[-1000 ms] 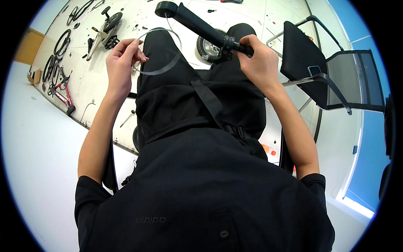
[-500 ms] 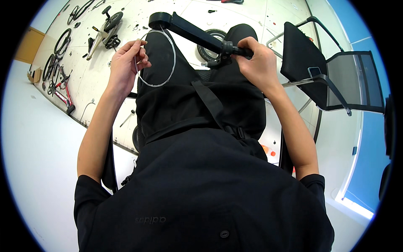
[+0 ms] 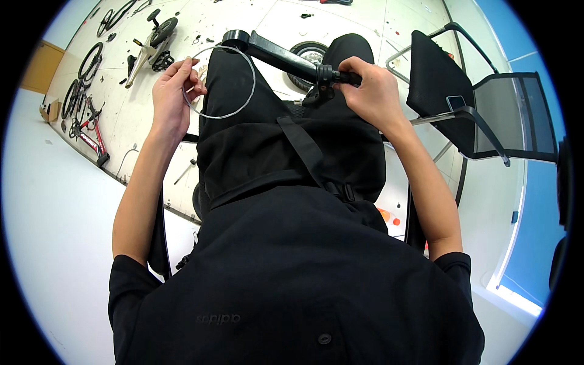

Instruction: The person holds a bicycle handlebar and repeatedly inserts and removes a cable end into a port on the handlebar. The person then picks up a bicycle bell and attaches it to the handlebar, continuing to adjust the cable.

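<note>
My left hand pinches a thin silver-grey cable between thumb and fingertips. The cable curves in a wide loop above my left thigh, its far side passing close to the black bar. In my right hand is the end of that thick black handlebar, which slants up and left across my knees to a round collar. A black brake lever is clamped on the bar just left of my right fingers. Whether the cable joins the lever or bar, I cannot tell.
A small wheel lies on the floor beyond my knees. At the right stands a black mesh chair with a phone on it. Bike frames, including a red one and a white one, and small parts litter the floor at left.
My left hand has shifted slightly left with the cable, whose loop now looks wider. The handlebar has turned a little in my right hand, and the brake lever has swung downward.
</note>
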Available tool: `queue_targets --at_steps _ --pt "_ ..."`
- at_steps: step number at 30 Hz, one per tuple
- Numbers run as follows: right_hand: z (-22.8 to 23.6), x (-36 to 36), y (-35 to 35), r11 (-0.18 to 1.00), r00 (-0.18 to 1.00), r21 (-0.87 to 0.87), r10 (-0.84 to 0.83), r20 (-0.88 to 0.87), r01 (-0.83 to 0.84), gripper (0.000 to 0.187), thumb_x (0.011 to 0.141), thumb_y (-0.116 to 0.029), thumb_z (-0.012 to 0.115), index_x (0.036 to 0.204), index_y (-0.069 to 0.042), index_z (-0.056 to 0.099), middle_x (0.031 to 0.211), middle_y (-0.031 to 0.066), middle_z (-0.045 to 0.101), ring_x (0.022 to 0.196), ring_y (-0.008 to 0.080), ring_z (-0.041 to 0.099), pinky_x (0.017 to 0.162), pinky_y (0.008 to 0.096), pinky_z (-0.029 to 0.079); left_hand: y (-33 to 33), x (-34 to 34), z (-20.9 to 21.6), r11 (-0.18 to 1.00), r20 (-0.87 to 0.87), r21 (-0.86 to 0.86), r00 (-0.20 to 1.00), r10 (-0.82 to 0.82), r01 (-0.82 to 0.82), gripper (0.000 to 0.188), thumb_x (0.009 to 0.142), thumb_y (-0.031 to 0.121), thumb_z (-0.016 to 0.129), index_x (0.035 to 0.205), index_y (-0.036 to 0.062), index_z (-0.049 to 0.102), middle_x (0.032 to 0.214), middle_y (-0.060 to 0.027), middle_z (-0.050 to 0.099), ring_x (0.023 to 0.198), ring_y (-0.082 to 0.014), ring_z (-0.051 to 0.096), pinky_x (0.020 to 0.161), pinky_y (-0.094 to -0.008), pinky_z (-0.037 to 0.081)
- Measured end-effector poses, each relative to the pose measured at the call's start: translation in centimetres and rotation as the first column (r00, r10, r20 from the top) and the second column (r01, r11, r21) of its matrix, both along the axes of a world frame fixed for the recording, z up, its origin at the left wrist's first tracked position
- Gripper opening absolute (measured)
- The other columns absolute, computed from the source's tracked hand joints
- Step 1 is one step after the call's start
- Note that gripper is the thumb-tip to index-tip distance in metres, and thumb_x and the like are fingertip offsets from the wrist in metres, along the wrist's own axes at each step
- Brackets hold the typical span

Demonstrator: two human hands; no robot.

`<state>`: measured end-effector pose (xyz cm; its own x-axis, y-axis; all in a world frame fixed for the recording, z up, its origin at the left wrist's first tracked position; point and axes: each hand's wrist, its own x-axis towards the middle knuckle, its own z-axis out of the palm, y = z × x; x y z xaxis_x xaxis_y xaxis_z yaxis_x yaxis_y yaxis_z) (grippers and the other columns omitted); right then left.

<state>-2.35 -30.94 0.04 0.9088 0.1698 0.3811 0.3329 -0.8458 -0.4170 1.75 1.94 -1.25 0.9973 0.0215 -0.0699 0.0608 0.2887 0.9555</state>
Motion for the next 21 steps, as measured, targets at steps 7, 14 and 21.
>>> queue_targets --at_steps 7,14,21 --pt "-0.03 0.12 -0.11 1.0 1.0 -0.001 -0.007 -0.018 0.007 0.021 0.069 -0.006 0.071 0.089 -0.003 0.064 0.08 0.0119 0.069 0.075 0.0287 0.066 0.066 0.033 0.05 0.1 0.04 0.03 0.999 0.012 0.039 0.999 0.038 -0.038 0.021 0.095 0.017 0.055 0.101 -0.0034 0.059 0.067 -0.0004 0.053 0.056 -0.0091 0.05 0.056 -0.0246 0.047" --pt "-0.07 0.36 -0.6 0.998 0.999 -0.016 -0.054 -0.005 0.053 0.02 0.068 -0.007 0.068 0.087 -0.005 0.066 0.079 0.0116 0.069 0.073 0.0308 0.066 0.066 0.0381 0.051 0.05 0.01 0.16 0.998 0.033 0.051 0.999 0.04 -0.042 0.02 0.094 0.016 0.057 0.098 -0.0033 0.061 0.065 -0.0002 0.054 0.054 -0.0086 0.05 0.055 -0.0236 0.047" --pt "0.47 0.39 -0.64 0.992 0.99 -0.034 -0.127 -0.065 0.125 0.022 0.069 -0.007 0.071 0.089 -0.004 0.064 0.084 0.013 0.07 0.079 0.0301 0.067 0.069 0.0342 0.05 -0.07 0.03 0.43 0.999 0.035 0.049 0.999 0.023 -0.024 0.019 0.092 0.015 0.058 0.097 -0.0041 0.062 0.064 -0.0008 0.053 0.054 -0.0088 0.05 0.054 -0.0236 0.046"
